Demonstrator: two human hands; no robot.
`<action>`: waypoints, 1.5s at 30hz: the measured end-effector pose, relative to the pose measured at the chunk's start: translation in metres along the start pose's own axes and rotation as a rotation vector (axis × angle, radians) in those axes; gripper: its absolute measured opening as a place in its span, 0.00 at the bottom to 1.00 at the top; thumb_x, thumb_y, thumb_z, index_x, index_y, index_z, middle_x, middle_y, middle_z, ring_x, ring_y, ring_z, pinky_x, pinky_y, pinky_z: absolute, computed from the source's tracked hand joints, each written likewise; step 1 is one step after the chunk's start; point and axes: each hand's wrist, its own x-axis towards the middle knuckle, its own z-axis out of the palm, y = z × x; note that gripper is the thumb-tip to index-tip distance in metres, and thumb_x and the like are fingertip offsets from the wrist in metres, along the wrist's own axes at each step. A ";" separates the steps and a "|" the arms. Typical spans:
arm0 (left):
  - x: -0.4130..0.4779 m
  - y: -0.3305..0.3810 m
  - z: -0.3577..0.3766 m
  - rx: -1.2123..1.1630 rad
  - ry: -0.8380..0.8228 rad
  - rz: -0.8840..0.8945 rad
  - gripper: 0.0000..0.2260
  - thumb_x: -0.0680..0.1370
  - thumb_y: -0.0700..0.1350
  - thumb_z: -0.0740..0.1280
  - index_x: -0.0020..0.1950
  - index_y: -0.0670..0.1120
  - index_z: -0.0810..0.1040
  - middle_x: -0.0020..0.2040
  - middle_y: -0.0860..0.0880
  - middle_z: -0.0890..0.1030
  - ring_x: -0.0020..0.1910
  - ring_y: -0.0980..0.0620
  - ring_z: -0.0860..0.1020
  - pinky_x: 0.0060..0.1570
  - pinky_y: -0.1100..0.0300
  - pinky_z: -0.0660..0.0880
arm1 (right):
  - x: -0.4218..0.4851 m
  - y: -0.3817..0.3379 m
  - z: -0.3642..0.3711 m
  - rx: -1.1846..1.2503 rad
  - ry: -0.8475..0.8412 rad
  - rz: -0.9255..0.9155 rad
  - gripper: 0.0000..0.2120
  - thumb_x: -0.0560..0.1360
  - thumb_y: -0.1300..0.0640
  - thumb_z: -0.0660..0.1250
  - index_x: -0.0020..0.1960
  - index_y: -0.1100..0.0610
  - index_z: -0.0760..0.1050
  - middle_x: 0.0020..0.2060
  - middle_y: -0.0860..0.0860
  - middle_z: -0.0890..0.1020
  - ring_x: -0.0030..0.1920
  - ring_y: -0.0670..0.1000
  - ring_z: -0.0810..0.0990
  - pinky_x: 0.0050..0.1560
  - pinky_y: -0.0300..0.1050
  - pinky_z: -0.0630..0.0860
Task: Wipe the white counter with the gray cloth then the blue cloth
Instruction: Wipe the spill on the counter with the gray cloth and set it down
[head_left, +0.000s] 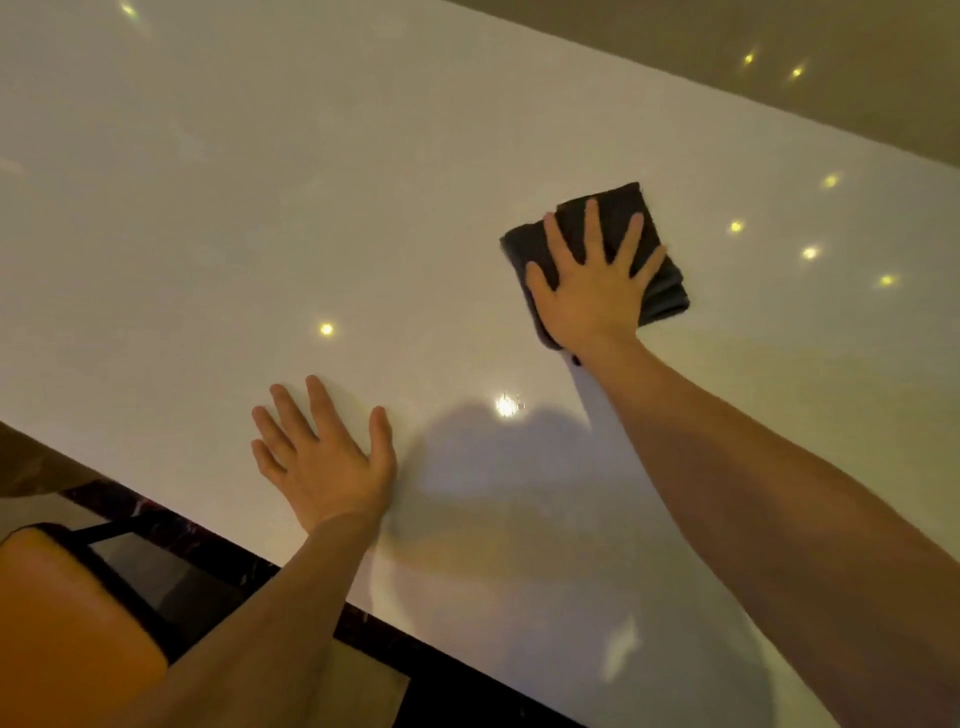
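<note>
The glossy white counter (260, 208) fills most of the view and mirrors several ceiling lights. A folded dark gray cloth (660, 283) lies on it at the centre right. My right hand (592, 280) presses flat on top of the cloth with fingers spread. My left hand (324, 462) rests flat on the bare counter near the front edge, fingers apart, holding nothing. No blue cloth is in view.
An orange chair seat (62, 629) with a dark frame stands below the counter's near edge at the lower left. A dark marbled band (171, 525) runs along that edge. The counter's far edge crosses the upper right.
</note>
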 end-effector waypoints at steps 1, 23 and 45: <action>0.000 0.000 -0.001 0.002 0.007 0.004 0.38 0.77 0.71 0.41 0.81 0.52 0.43 0.83 0.44 0.43 0.81 0.39 0.40 0.78 0.39 0.42 | -0.024 -0.013 0.005 0.008 0.026 0.002 0.33 0.80 0.32 0.48 0.82 0.42 0.55 0.83 0.55 0.54 0.79 0.74 0.47 0.73 0.81 0.45; -0.035 0.075 -0.006 -0.045 -0.117 0.169 0.32 0.81 0.61 0.50 0.80 0.45 0.53 0.82 0.39 0.49 0.80 0.33 0.46 0.77 0.37 0.46 | -0.260 0.029 0.036 0.155 -0.014 -0.244 0.31 0.79 0.33 0.56 0.79 0.40 0.63 0.83 0.53 0.58 0.81 0.69 0.44 0.72 0.78 0.51; -0.088 0.228 -0.072 0.164 -0.862 0.684 0.04 0.70 0.36 0.74 0.41 0.43 0.81 0.41 0.45 0.81 0.47 0.45 0.79 0.50 0.53 0.75 | -0.234 0.160 -0.052 0.851 -0.282 0.151 0.06 0.77 0.54 0.73 0.46 0.49 0.76 0.52 0.57 0.77 0.52 0.61 0.79 0.54 0.59 0.80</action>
